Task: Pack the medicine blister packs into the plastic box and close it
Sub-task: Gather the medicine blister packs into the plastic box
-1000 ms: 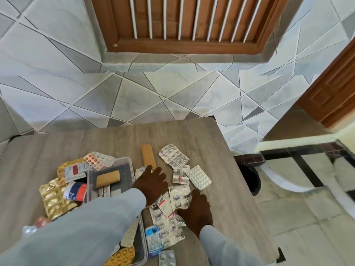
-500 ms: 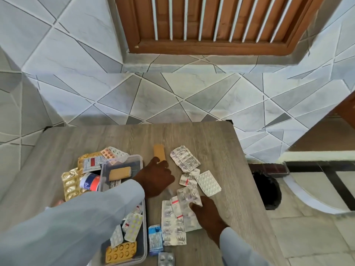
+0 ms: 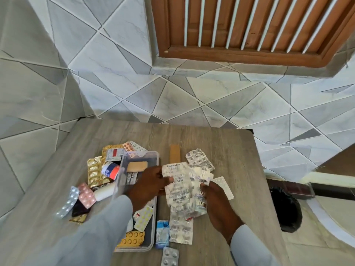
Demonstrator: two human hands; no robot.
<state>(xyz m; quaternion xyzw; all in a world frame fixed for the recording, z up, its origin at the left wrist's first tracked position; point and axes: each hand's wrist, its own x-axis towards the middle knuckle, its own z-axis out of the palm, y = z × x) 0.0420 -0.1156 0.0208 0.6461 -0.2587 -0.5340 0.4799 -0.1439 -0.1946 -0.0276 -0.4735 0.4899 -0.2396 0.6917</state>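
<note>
Gathering loose silver blister packs (image 3: 179,186) just right of the open plastic box (image 3: 138,189), the bundle is pinched between the curled fingers of the left hand (image 3: 151,184) and right hand (image 3: 215,196), seemingly for 1 transfer.

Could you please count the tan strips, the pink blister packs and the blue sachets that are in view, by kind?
Tan strips: 2
Pink blister packs: 2
Blue sachets: 1
Total: 5
</note>
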